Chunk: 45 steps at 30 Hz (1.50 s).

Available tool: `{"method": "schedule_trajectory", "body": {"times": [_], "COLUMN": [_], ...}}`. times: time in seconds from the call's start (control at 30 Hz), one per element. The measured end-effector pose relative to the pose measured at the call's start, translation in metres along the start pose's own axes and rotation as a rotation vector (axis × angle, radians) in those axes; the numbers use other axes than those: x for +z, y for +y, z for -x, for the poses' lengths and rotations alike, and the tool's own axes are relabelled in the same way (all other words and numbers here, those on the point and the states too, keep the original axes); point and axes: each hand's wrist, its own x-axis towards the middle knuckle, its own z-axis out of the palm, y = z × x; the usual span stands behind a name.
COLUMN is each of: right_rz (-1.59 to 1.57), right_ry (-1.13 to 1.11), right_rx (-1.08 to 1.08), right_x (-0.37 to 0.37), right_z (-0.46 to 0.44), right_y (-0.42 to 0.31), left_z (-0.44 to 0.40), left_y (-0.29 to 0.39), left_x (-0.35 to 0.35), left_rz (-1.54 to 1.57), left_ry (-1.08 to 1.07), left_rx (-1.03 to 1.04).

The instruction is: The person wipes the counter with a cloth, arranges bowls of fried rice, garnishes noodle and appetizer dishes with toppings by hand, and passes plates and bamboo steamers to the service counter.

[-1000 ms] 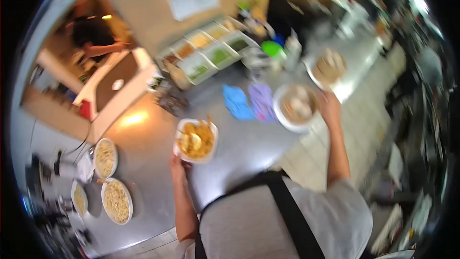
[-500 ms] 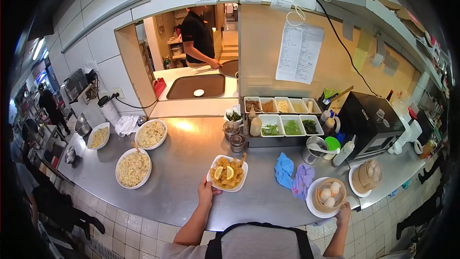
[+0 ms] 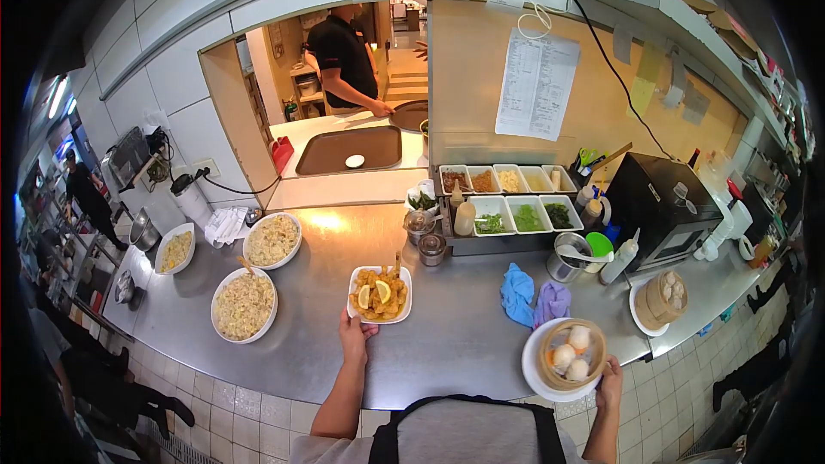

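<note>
My left hand point(image 3: 354, 340) pinches the near edge of a white dish point(image 3: 408, 296) above the steel counter. Golden fried pieces point(image 3: 378, 285) fill the dish, topped with lemon wedges point(image 3: 364, 296). At the counter's front edge, my right hand point(image 3: 610, 385) grips the right rim of a white plate point(image 3: 531, 365). On that plate sits a round bamboo steamer point(image 3: 543, 351) holding several white dumplings point(image 3: 577, 369). Part of my right hand's grip is hidden by the plate and steamer.
Bowls of fried rice point(image 3: 245, 305) stand left. Behind are a brown tray point(image 3: 322, 155) in the pass-through and a person point(image 3: 345, 60). Topping containers point(image 3: 527, 216), a blue cloth point(image 3: 517, 294), a purple cloth point(image 3: 552, 302) and another steamer point(image 3: 650, 305) are on the right.
The dish of fried food has moved left and farther from me in my left hand. My right hand has brought the plate with the steamer to the left.
</note>
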Motion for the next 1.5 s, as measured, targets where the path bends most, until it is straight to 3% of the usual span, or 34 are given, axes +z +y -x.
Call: {"method": "schedule_trajectory", "body": {"times": [0.2,0.3,0.4,0.47,0.57,0.63,0.7,0.73,0.87,0.9,1.1,1.3,1.4,1.5], "right_rz": [-0.001,0.069,0.246,0.268,0.355,0.344,0.784,0.946,0.679,0.716,0.852,1.115,0.859,0.404], "right_ry": [-0.181,-0.314,-0.355,-0.325,-0.332,-0.389,-0.527,-0.523,-0.369,-0.333,-0.151,-0.127,-0.213,-0.326], "right_rx": [0.135,0.273,0.155,0.110,-0.102,-0.049,-0.180,-0.449,-0.762,-0.712,-0.911,-0.806,-0.769,-0.902], "right_x": [0.068,0.109,0.139,0.178,0.205,0.215,0.229,0.231,0.288,0.305,0.388,0.433,0.429,0.415], "right_z": [-0.002,0.005,-0.024,-0.019,-0.055,-0.065,-0.064,-0.086,-0.096,-0.098,-0.151,-0.178,-0.166,-0.151], "right_y": [0.068,0.062,0.097,0.076,0.111,0.105,0.057,0.068,0.002,-0.012,-0.004,0.012,-0.006,-0.032], "left_z": [-0.007,-0.008,-0.004,-0.004,0.002,0.001,-0.001,0.001,0.002,0.004,0.004,0.001,0.001,0.003], "left_y": [-0.015,-0.018,-0.013,-0.012,-0.005,-0.001,-0.005,-0.005,-0.008,-0.004,0.001,-0.003,-0.006,-0.005], "left_x": [-0.007,-0.010,-0.010,-0.010,-0.006,-0.005,-0.010,-0.009,-0.007,-0.006,-0.004,-0.004,-0.003,0.000], "left_rz": [-0.054,-0.093,-0.107,-0.094,-0.083,-0.111,-0.180,-0.169,-0.179,-0.176,-0.168,-0.227,-0.253,-0.266], "left_ry": [-0.034,-0.044,-0.083,-0.091,-0.076,-0.089,-0.135,-0.117,-0.082,-0.079,-0.067,-0.044,-0.027,-0.013], "left_rx": [0.084,0.080,0.086,0.064,0.054,0.073,0.080,0.092,0.076,0.073,0.053,0.100,0.114,0.137]}}
